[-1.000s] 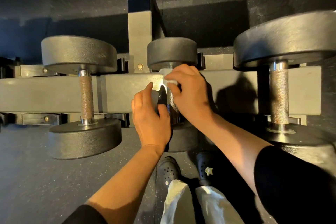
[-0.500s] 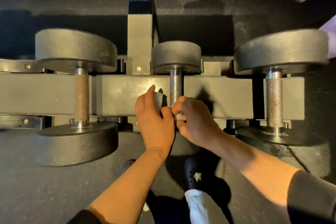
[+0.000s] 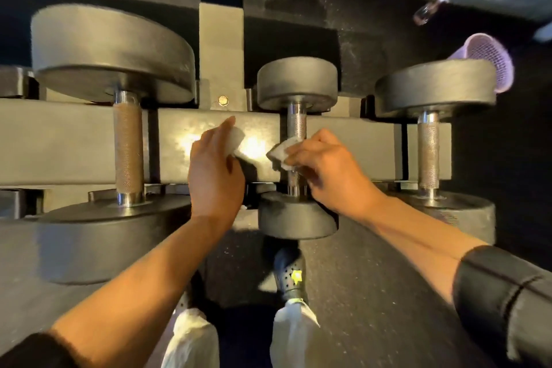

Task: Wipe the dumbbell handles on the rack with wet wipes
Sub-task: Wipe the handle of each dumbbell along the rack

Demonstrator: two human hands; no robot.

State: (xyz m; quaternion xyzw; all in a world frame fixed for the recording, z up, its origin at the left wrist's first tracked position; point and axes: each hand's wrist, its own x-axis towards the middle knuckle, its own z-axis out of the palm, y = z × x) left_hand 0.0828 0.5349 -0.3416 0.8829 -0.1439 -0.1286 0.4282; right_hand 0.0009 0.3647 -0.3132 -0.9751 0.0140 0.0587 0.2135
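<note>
Dumbbell handle (image 3: 296,124): knurled steel, centre of three dumbbells lying across the grey rack (image 3: 74,140).
Right hand (image 3: 325,169): fingers curled, pinching a white wet wipe (image 3: 280,152) against the handle's lower half.
Left hand (image 3: 215,170): just left of the handle, apart from it — fingers partly curled round a second white wipe (image 3: 236,139) over the rack rail.
Neighbours: larger dumbbell (image 3: 127,143) at left, another (image 3: 428,143) at right — both handles bare.
Floor: purple mesh basket (image 3: 487,60) behind the rack at right.

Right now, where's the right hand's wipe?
Head view, centre: the wet wipe is pinched in the right hand against the middle dumbbell's handle.
</note>
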